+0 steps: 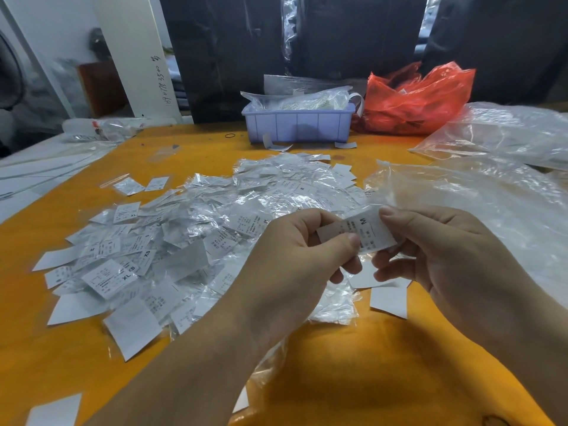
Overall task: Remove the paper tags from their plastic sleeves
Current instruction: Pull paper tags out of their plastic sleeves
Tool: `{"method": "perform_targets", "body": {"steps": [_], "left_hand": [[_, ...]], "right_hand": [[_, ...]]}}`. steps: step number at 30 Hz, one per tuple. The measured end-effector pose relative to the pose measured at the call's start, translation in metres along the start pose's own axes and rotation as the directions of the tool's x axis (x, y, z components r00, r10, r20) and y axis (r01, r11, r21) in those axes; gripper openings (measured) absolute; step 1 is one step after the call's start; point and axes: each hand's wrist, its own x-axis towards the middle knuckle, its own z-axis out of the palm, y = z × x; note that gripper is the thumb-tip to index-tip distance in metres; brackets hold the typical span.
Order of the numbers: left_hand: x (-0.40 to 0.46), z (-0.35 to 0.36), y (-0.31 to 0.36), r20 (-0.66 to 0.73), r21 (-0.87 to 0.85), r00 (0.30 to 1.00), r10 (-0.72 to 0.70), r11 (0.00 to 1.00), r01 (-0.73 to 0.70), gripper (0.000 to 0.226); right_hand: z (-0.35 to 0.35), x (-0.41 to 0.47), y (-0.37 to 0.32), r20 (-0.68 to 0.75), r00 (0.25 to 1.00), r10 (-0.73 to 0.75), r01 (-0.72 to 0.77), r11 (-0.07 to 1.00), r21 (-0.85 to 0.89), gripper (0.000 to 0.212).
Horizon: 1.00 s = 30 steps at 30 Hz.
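Note:
Both hands hold one white paper tag point(362, 230) marked M, in its clear sleeve, above the orange table point(353, 373). My left hand point(295, 250) pinches the tag's left end between thumb and fingers. My right hand point(442, 241) pinches its right end, thumb on top. A wide pile of sleeved tags point(190, 241) marked XL, XS and S spreads across the table to the left and behind the hands. A few bare white tags point(388, 301) lie just under my right hand.
A lilac plastic bin point(298, 126) filled with plastic bags stands at the back centre. A red plastic bag point(415, 99) lies right of it. Large clear plastic bags point(491, 192) cover the right side. White boards point(37, 170) lie at the left edge.

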Motion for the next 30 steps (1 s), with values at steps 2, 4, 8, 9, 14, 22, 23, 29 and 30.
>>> {"method": "perform_targets", "body": {"steps": [2,4,8,9,14,22,23,29,30], "left_hand": [[-0.0002,0.0002,0.0,0.011,0.026,1.0,0.004,1.0,-0.004,0.005],[-0.0002,0.0003,0.0003,0.015,0.035,1.0,0.005,0.999,-0.005,0.006],[0.0002,-0.0006,0.0002,0.002,-0.002,1.0,0.003,1.0,-0.003,0.008],[0.0004,-0.0009,0.0001,-0.008,-0.009,1.0,0.003,1.0,-0.003,0.009],[0.0013,-0.0031,-0.0006,-0.093,-0.015,0.996,0.01,1.0,-0.011,0.011],[0.0008,-0.0024,0.0009,-0.133,0.004,0.991,0.03,1.0,-0.029,0.012],[0.0007,-0.0026,0.0009,-0.144,0.009,0.989,0.032,0.999,-0.031,0.012],[0.0008,-0.0034,0.0013,-0.194,0.014,0.981,0.029,1.0,-0.027,0.012],[0.0006,-0.003,0.0013,-0.19,0.015,0.981,0.031,0.999,-0.028,0.011]], "right_hand": [[-0.0004,0.0,0.0004,-0.002,1.0,-0.002,0.002,1.0,-0.004,0.033],[-0.0012,0.0002,0.0011,0.001,1.0,0.0,0.0,1.0,-0.007,0.034],[-0.0026,0.0005,0.0009,0.039,0.999,-0.002,0.001,1.0,0.016,0.032],[-0.0025,0.0006,0.0004,0.05,0.999,-0.001,0.0,1.0,0.021,0.032],[-0.0023,0.0007,-0.0013,0.084,0.996,-0.004,0.003,1.0,0.015,0.031],[-0.002,0.001,-0.0022,0.114,0.993,-0.009,0.01,1.0,-0.009,0.018],[-0.0028,0.0012,-0.002,0.101,0.995,-0.008,0.009,1.0,-0.006,0.018],[-0.0027,0.001,-0.0023,0.105,0.994,-0.027,0.031,0.999,-0.038,0.031],[-0.0023,0.0008,-0.0023,0.108,0.994,-0.033,0.037,0.998,-0.041,0.031]]}}
